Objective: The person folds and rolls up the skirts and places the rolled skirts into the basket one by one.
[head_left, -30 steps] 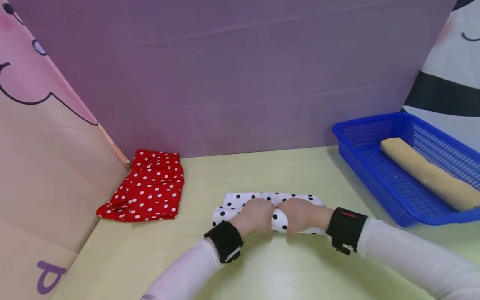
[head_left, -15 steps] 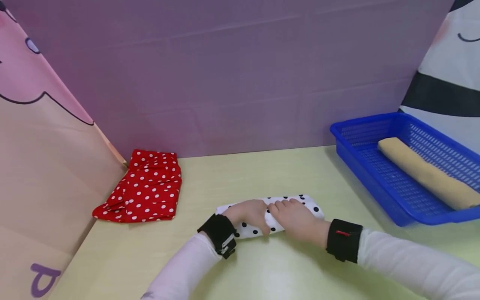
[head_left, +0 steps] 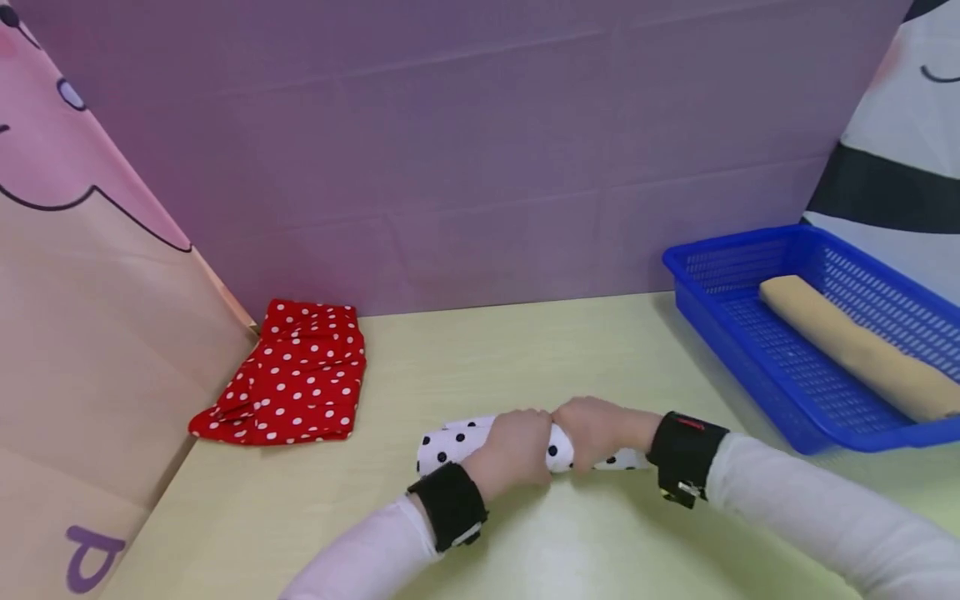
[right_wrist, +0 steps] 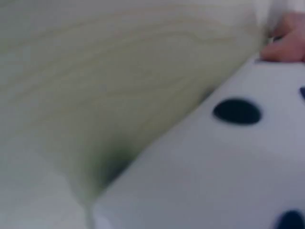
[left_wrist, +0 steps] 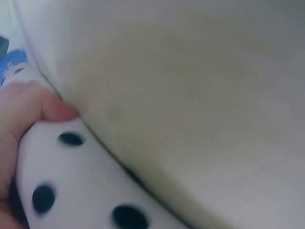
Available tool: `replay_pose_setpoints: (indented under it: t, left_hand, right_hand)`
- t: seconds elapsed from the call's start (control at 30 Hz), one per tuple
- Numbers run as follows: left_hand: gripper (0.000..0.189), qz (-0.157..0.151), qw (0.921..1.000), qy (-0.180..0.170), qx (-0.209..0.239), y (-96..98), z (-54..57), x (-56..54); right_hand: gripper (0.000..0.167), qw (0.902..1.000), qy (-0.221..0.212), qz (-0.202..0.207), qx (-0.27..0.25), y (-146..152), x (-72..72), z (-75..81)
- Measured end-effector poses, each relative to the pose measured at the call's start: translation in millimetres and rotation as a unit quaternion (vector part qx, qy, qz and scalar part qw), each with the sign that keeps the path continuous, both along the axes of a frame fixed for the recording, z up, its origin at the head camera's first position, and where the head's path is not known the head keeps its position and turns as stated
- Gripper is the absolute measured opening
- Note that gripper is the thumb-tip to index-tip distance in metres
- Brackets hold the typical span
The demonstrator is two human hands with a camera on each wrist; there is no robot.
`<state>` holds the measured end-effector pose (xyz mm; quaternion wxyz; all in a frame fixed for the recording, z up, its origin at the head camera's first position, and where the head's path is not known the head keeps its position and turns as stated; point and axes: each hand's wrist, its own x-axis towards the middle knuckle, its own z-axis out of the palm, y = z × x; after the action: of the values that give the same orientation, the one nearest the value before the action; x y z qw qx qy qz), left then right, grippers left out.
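A white cloth with black dots (head_left: 442,450) lies rolled into a long bundle at the front middle of the table. Side by side near the bundle's centre, my left hand (head_left: 516,450) and right hand (head_left: 592,429) grip it, knuckles up. Dotted fabric shows in the small gap between them. In the left wrist view a thumb (left_wrist: 59,110) presses the cloth near its edge. Part of a hand (right_wrist: 288,45) touches the dotted cloth at the upper right of the right wrist view. Most fingertips are hidden.
A red cloth with white dots (head_left: 300,375) lies folded at the back left, against the side curtain (head_left: 97,333). At the right stands a blue plastic basket (head_left: 738,367) holding a rolled tan cloth (head_left: 855,346). A purple curtain (head_left: 480,167) hangs behind the pale table (head_left: 480,358).
Half a second ago both hands lay over the top of the bundle; now they are curled round it. The bundle's left end has shifted slightly left and nearer me. Basket and red cloth stay put.
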<state>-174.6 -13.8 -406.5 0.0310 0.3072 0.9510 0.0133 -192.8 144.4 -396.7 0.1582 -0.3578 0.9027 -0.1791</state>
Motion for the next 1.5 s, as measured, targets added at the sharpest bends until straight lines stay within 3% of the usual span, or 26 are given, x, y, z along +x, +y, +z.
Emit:
replay_pose_setpoints:
  t: [0.1, 0.2, 0.3, 0.43, 0.53, 0.6, 0.67, 0.73, 0.8, 0.87, 0.97, 1.17, 1.33, 1.43, 1.5]
  left_hand:
    - [0.041, -0.022, 0.9983, 0.049, -0.022, 2.3, -1.1, 6.2]
    - [0.038, -0.038, 0.9954, 0.079, -0.038, 3.6, -1.6, 10.0]
    - [0.032, -0.041, 0.9968, 0.063, -0.028, 4.2, 0.7, 9.5]
    - [0.026, -0.043, 0.9991, 0.005, 0.006, 4.6, 5.2, 2.7]
    - [0.026, -0.046, 0.9979, -0.037, 0.025, 4.0, 5.8, -5.1]
    - [0.027, -0.041, 0.9966, -0.064, 0.032, 3.3, 5.4, -10.5]
    - [0.028, -0.024, 0.9943, -0.099, 0.032, 2.6, 5.7, -16.1]
    - [0.029, -0.002, 0.9909, -0.132, 0.027, 2.5, 8.0, -20.3]
    - [0.030, 0.017, 0.9872, -0.158, 0.019, 2.9, 10.4, -23.2]
    - [0.030, 0.025, 0.9851, -0.170, 0.015, 3.5, 12.4, -24.3]
    - [0.030, 0.026, 0.9843, -0.174, 0.015, 4.1, 13.6, -22.9]
    - [0.034, 0.021, 0.9885, -0.147, 0.027, 3.1, 11.8, -16.9]
    - [0.036, -0.007, 0.9978, -0.064, 0.014, 3.6, 4.4, -13.8]
    - [0.040, -0.038, 0.9993, 0.002, -0.007, 4.8, 3.8, -10.5]
    - [0.042, -0.063, 0.9970, 0.039, -0.022, 5.5, 5.4, -8.2]
  right_hand:
    - [0.026, 0.9908, -0.131, -0.035, 0.001, 2.6, -3.2, 4.1]
    - [0.022, 0.9755, -0.207, -0.075, 0.013, 4.5, -4.3, 5.9]
    - [0.022, 0.9680, -0.234, -0.091, 0.014, 5.9, -4.3, 6.5]
    - [0.025, 0.9687, -0.225, -0.104, 0.002, 6.8, -1.2, 7.2]
    - [0.028, 0.9798, -0.169, -0.105, -0.014, 5.9, 5.3, 5.7]
    - [0.031, 0.9912, -0.089, -0.097, -0.013, 4.2, 11.2, 2.6]
    - [0.036, 0.9959, 0.015, -0.089, 0.007, 1.5, 17.4, -1.7]
    - [0.038, 0.9892, 0.117, -0.082, 0.035, -1.6, 22.8, -6.6]
    - [0.040, 0.9758, 0.197, -0.076, 0.058, -4.3, 26.8, -11.5]
    - [0.040, 0.9658, 0.241, -0.069, 0.068, -5.6, 28.7, -14.7]
    - [0.040, 0.9598, 0.265, -0.061, 0.070, -4.9, 27.9, -16.6]
    - [0.037, 0.9731, 0.215, -0.061, 0.057, -1.5, 19.1, -15.0]
    - [0.033, 0.9876, 0.146, -0.054, 0.022, 2.0, 10.2, -11.9]
    - [0.029, 0.9973, 0.043, -0.059, -0.008, 4.3, 7.1, -4.9]
    - [0.025, 0.9957, -0.041, -0.080, -0.021, 5.1, 7.3, 0.4]
